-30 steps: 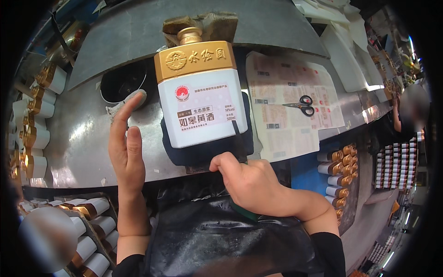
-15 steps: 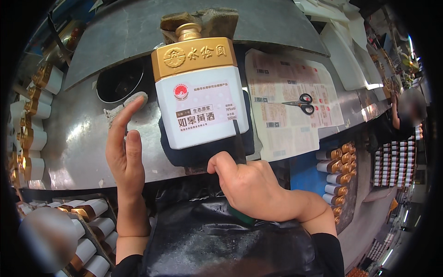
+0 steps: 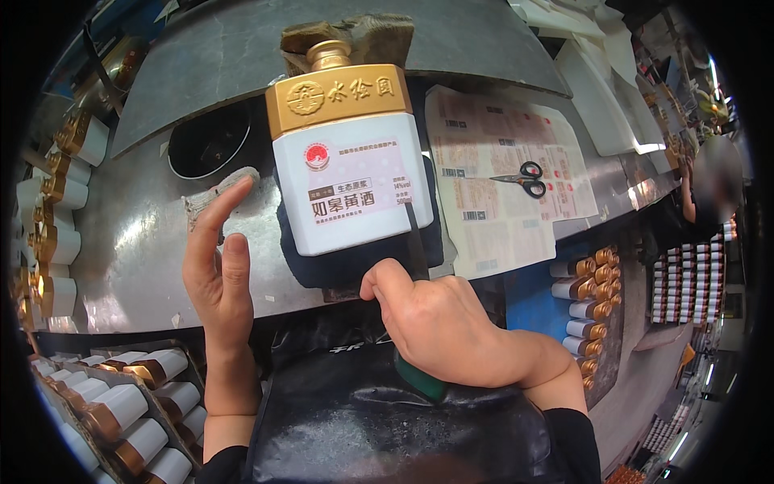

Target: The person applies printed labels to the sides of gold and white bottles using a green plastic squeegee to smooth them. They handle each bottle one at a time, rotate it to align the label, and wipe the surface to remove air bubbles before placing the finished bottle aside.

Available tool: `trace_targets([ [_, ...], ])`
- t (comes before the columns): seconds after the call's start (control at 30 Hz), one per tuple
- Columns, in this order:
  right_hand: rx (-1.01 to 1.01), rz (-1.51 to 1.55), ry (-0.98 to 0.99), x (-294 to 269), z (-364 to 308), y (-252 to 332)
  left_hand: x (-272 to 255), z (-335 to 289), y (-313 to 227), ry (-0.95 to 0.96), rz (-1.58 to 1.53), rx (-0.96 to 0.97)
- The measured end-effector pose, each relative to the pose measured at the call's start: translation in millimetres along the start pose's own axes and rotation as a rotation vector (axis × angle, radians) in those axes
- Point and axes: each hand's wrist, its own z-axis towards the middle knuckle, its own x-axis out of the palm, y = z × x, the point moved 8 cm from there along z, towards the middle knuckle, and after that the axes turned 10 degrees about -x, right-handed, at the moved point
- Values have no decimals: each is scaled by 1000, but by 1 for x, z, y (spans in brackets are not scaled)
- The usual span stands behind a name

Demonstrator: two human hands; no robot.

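A white, flat-sided bottle with a raised gold shoulder and gold neck (image 3: 351, 177) lies on its back on a grey metal desk (image 3: 133, 274), its printed front facing up and its neck pointing away from the person. Beneath the bottle is a folded dark blue cloth (image 3: 347, 270), and at its neck sits a rough, notched wooden block (image 3: 387, 40). Below the bottle's lower right corner, the right hand (image 3: 443, 331) has its grip clamped on a narrow, flat, dark blade (image 3: 417, 250), whose tip lies over the lower right part of the bottle's front. A green piece (image 3: 419, 377) shows under that hand; whether it belongs to the blade is unclear. To the left of the bottle, the left hand (image 3: 218, 282) is raised with its grip apart, thumb and fingers spread, holding nothing. Its fingertips are at a pale, knitted-looking cloth (image 3: 201, 203); touching or not, I cannot tell. Beyond that cloth, also left of the bottle, is a round black bowl (image 3: 211, 145). Right of the bottle lies a pale sheet of printed labels (image 3: 500, 250) with black-handled scissors (image 3: 522, 179) on it. Farther left of the bottle stands a row of similar white-and-gold bottles (image 3: 68, 242).
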Motion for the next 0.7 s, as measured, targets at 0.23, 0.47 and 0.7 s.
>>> trace_targets([
  [0.23,-39,76,18,-9,-4,4,1,3,1,7,-6,-10],
  [0.47,488,829,-693,-115,-29,-174,-11,26,5,-47,30,0],
  [0.7,555,1290,-758,-131,-35,-230,17,89,-36,185,217,247],
])
